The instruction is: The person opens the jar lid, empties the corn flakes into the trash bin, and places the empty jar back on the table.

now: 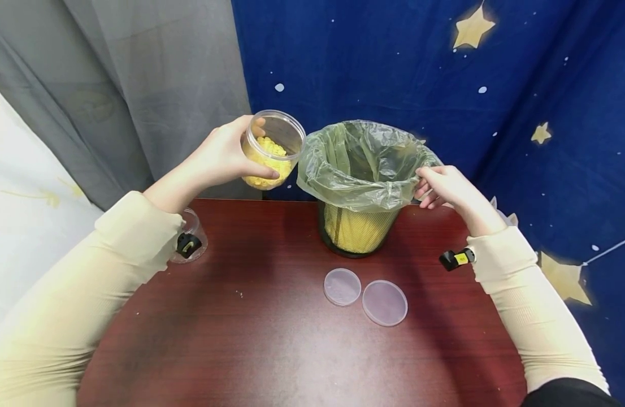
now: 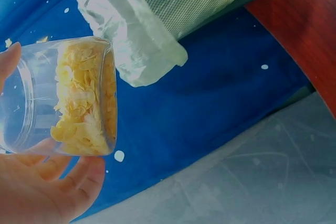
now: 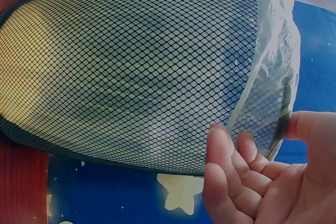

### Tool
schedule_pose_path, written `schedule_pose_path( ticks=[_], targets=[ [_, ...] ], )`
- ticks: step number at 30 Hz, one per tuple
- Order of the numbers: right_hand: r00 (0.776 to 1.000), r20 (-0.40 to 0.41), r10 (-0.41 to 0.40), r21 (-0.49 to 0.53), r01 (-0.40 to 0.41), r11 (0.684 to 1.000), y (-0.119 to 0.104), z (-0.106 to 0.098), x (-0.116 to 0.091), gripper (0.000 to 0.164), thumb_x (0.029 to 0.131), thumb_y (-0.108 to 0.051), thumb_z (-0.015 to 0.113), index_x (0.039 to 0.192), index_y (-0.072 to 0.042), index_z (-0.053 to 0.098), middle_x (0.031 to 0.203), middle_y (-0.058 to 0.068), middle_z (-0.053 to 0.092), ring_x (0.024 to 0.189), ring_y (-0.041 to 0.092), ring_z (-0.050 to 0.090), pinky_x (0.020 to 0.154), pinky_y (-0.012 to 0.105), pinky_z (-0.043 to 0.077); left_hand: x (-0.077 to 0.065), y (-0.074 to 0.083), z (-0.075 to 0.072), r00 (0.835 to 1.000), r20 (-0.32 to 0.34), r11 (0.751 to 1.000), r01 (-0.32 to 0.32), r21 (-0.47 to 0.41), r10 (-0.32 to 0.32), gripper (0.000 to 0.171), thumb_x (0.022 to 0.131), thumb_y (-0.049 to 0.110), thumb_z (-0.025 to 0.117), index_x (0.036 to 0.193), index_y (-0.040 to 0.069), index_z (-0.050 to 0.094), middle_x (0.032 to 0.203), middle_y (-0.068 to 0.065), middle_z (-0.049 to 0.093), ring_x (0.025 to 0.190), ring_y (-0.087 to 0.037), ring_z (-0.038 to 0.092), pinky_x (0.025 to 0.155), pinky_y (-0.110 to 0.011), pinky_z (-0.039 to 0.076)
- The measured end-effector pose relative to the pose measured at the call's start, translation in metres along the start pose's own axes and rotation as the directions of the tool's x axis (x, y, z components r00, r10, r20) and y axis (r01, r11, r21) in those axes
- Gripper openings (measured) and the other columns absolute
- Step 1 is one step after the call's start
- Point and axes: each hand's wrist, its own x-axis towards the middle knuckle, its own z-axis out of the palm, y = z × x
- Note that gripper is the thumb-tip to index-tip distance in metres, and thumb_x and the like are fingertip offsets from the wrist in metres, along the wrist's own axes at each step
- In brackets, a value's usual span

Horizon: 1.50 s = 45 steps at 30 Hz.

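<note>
A clear plastic jar [image 1: 274,150], lidless and partly filled with yellow flakes [image 2: 83,98], is held up by my left hand [image 1: 228,150], thumb on the near side and fingers around the far side. It is tilted slightly, just left of the bin's rim. A black mesh wastebasket [image 1: 360,229] stands on the table, lined with a translucent greenish bag [image 1: 343,186] folded over its rim. Yellow shows through the mesh near the bottom. My right hand [image 1: 442,186] pinches the bag-covered rim at the right side, thumb on top and fingers outside against the mesh.
Two round clear lids [image 1: 342,287] lie on the dark red table [image 1: 272,339] in front of the bin. Another clear container [image 1: 192,226] stands at the left, partly hidden by my left sleeve. Behind the table hang a blue star curtain [image 1: 394,56] and a grey one [image 1: 165,68].
</note>
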Motion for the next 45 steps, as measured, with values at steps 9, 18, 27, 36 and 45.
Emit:
schedule_pose_path(
  ticks=[9, 18, 27, 36, 45],
  targets=[
    [0.995, 0.093, 0.033, 0.056, -0.038, 0.998, 0.001, 0.001, 0.005, 0.033, 0.092, -0.028, 0.032, 0.09, 0.004, 0.041, 0.074, 0.009, 0.061, 0.056, 0.02, 0.062, 0.053, 0.032, 0.051, 0.015, 0.01, -0.007, 1.0, -0.007, 1.0, -0.005, 0.026, 0.005, 0.092, 0.054, 0.047, 0.081, 0.128, 0.009, 0.04, 0.117, -0.005, 0.052, 0.096, -0.018, 0.048, 0.082, -0.034, 0.04],
    [0.991, 0.127, 0.03, 0.12, -0.045, 0.992, 0.003, 0.003, 0.007, 0.03, 0.092, -0.025, 0.03, 0.09, 0.004, 0.038, 0.073, 0.009, 0.06, 0.059, 0.019, 0.063, 0.058, 0.035, 0.052, 0.024, 0.017, -0.012, 1.0, -0.015, 0.999, -0.018, 0.032, 0.019, 0.096, 0.054, 0.048, 0.081, 0.13, 0.009, 0.039, 0.119, -0.005, 0.051, 0.099, -0.018, 0.048, 0.084, -0.034, 0.041],
    [0.987, 0.158, 0.033, 0.146, -0.056, 0.988, 0.005, 0.002, 0.008, 0.03, 0.094, -0.025, 0.029, 0.09, 0.003, 0.037, 0.076, 0.01, 0.058, 0.063, 0.022, 0.063, 0.061, 0.036, 0.052, 0.036, 0.024, -0.01, 0.999, -0.031, 0.997, -0.027, 0.074, 0.029, 0.091, 0.055, 0.046, 0.08, 0.128, 0.009, 0.04, 0.112, -0.005, 0.052, 0.097, -0.018, 0.047, 0.085, -0.035, 0.039],
    [0.977, 0.212, 0.02, 0.195, -0.062, 0.979, 0.007, -0.002, 0.008, 0.03, 0.095, -0.027, 0.03, 0.089, 0.002, 0.035, 0.08, 0.011, 0.055, 0.068, 0.026, 0.064, 0.063, 0.038, 0.052, 0.05, 0.032, -0.007, 0.998, -0.04, 0.993, -0.043, 0.11, 0.048, 0.095, 0.054, 0.048, 0.079, 0.13, 0.01, 0.038, 0.117, -0.005, 0.051, 0.102, -0.02, 0.047, 0.088, -0.036, 0.039],
    [0.971, 0.237, 0.015, 0.221, -0.069, 0.973, 0.01, -0.004, 0.01, 0.029, 0.096, -0.028, 0.03, 0.088, 0.0, 0.034, 0.08, 0.01, 0.054, 0.071, 0.027, 0.064, 0.065, 0.04, 0.051, 0.065, 0.04, 0.0, 0.996, -0.048, 0.992, -0.064, 0.112, 0.07, 0.099, 0.055, 0.043, 0.08, 0.136, 0.012, 0.033, 0.123, -0.004, 0.049, 0.107, -0.019, 0.046, 0.092, -0.033, 0.036]
  ],
)
